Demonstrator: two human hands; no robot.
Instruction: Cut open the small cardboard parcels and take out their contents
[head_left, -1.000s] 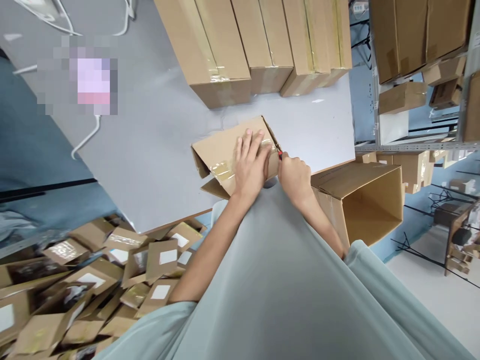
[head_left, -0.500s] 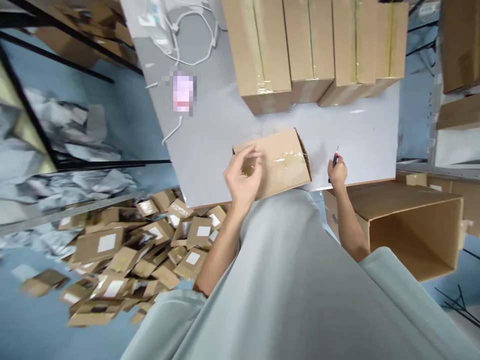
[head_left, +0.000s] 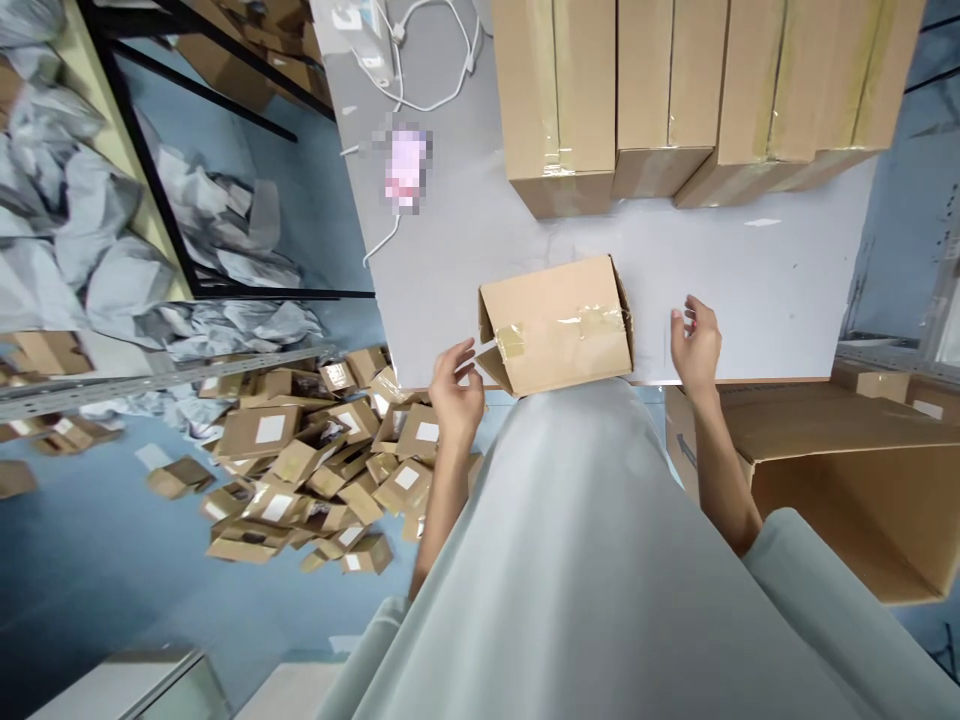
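Observation:
A brown cardboard box lies slightly askew near the table's front edge, with clear tape across its top. Its left end is open, a flap sticking out. Just left of that flap is my left hand, fingers loosely bent and apart, holding nothing. To the right of the box and apart from it, my right hand is curled above the table. A small red bit of the black-and-red cutter shows between its fingers; the rest is hidden by the hand.
Several tall taped boxes line the back of the table. A white cable and a blurred pink item are at the back left. A large open carton stands at the right; small boxes heap on the floor.
My left hand has moved left, off the box, whose open left end now shows. My right hand has turned, hiding most of the cutter. The view has shifted.

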